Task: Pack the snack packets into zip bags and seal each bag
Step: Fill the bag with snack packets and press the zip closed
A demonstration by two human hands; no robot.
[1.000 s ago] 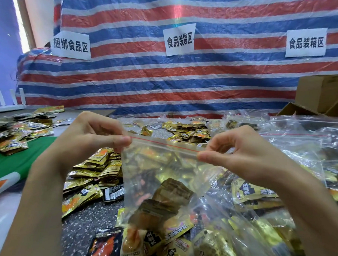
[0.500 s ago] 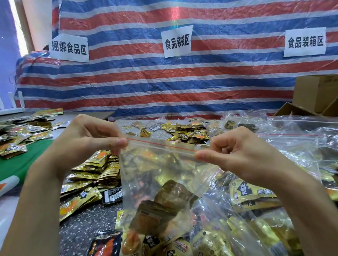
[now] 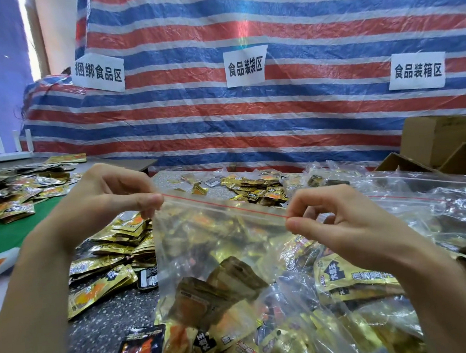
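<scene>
Zip bag [image 3: 217, 245]: clear plastic, held up over the table between both hands, with its top edge stretched into a line that slopes down toward the right.
Red strip [image 3: 222, 204]: runs along the bag's mouth from one hand to the other; I cannot tell whether the zip is pressed closed along its whole length.
Left grip [image 3: 105, 200]: thumb and forefinger pinch the bag's top left corner, and the other fingers are curled behind.
Right grip [image 3: 338, 221]: thumb and forefinger pinch the top right corner, at the end of the red strip.
Snack packets [image 3: 219, 289]: several gold and brown ones sit in the lower part of the bag, leaning on each other.
Loose packets [image 3: 108, 255]: gold ones are heaped on the table below the left forearm, with more spread farther back.
Black packet [image 3: 140, 351]: lies flat at the near edge, just left of the bag's bottom.
Table [image 3: 104, 328]: dark and speckled where it shows between the heaps.
Filled bags [image 3: 433, 210]: clear bags with packets inside are piled on the right, behind and under the right forearm.
Cardboard boxes [image 3: 439, 139]: brown, at the far right behind the bags.
Green surface [image 3: 9, 233]: off to the left, carrying another spread of packets.
Tarp [image 3: 250, 115]: striped red, blue and white across the back.
Paper signs [image 3: 245, 66]: three white sheets with black characters are fixed to the tarp.
</scene>
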